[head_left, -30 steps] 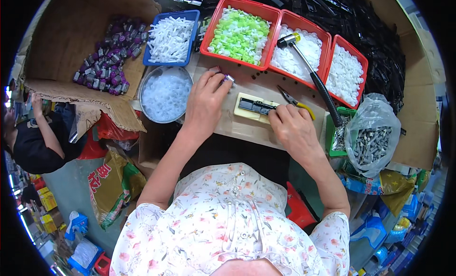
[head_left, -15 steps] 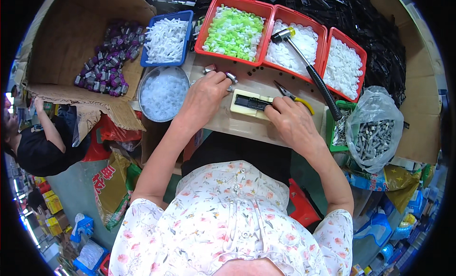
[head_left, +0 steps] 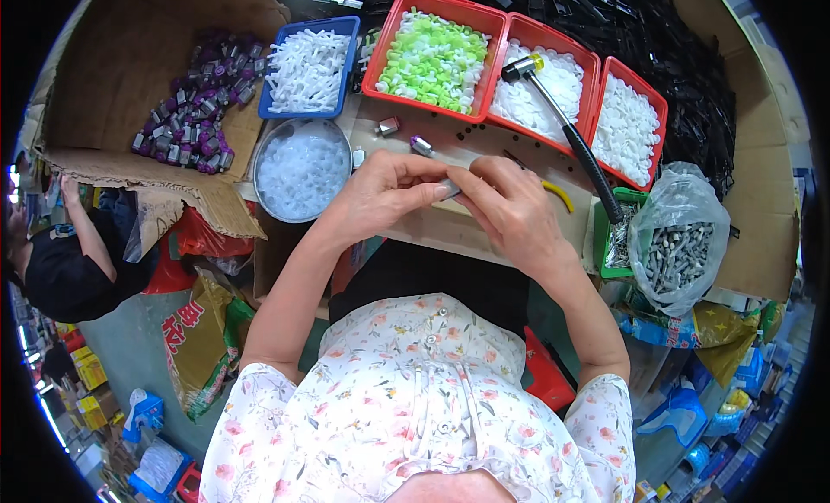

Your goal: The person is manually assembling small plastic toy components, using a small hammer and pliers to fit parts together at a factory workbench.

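Note:
My left hand [head_left: 389, 192] and my right hand [head_left: 514, 209] meet over the work board. Their fingertips close together on a small silvery part [head_left: 448, 190]; most of it is covered, so its kind does not show. Just beyond my left hand lie a small metal motor with a purple end [head_left: 421, 146] and another small metal motor with a reddish end [head_left: 387, 126]. A small whitish piece [head_left: 358, 158] rests by the round bowl. Yellow-handled pliers [head_left: 558, 196] lie partly behind my right hand. The cream block seen earlier is hidden beneath my hands.
A metal bowl [head_left: 350, 170] holds translucent caps. Behind it stand a blue tray [head_left: 354, 49] and red trays [head_left: 500, 70] of small plastic parts, a hammer [head_left: 566, 127] lying across them. Right are a green tray [head_left: 598, 243] and a bag of metal pieces [head_left: 679, 252]; left, a carton [head_left: 104, 88] of motors.
My left hand has moved right and my right hand slightly left, so their fingertips now meet on the small silvery part. The cream block has become covered.

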### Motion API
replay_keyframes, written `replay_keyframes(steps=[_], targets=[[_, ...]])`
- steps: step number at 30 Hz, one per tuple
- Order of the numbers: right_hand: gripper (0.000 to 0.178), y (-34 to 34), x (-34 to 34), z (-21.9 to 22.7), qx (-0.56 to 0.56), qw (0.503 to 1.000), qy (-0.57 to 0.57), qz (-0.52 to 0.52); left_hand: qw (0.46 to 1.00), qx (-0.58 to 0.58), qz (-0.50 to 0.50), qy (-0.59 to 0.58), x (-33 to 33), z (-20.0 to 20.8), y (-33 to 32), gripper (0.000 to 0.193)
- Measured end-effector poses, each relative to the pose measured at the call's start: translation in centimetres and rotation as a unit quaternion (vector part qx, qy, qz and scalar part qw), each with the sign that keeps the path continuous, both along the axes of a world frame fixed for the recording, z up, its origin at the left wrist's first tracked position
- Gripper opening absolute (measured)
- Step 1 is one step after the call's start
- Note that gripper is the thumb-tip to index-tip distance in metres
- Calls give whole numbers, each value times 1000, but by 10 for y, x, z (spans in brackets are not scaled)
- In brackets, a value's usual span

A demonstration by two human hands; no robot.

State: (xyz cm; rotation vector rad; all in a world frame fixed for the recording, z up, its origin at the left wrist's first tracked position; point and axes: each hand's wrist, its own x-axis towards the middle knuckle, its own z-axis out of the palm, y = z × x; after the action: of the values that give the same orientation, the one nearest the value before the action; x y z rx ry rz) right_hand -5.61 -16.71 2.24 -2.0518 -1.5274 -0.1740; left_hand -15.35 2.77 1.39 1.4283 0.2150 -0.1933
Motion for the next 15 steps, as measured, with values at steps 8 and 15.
replay_keyframes(steps=[8, 15], targets=[[26, -4, 2, -16, -12, 999, 44, -25, 992, 108, 60, -26, 1, -8, -4, 28], [22, 2, 0, -24, -25, 995, 80, -55, 902, 363, 119, -202, -5, -21, -10, 22]])
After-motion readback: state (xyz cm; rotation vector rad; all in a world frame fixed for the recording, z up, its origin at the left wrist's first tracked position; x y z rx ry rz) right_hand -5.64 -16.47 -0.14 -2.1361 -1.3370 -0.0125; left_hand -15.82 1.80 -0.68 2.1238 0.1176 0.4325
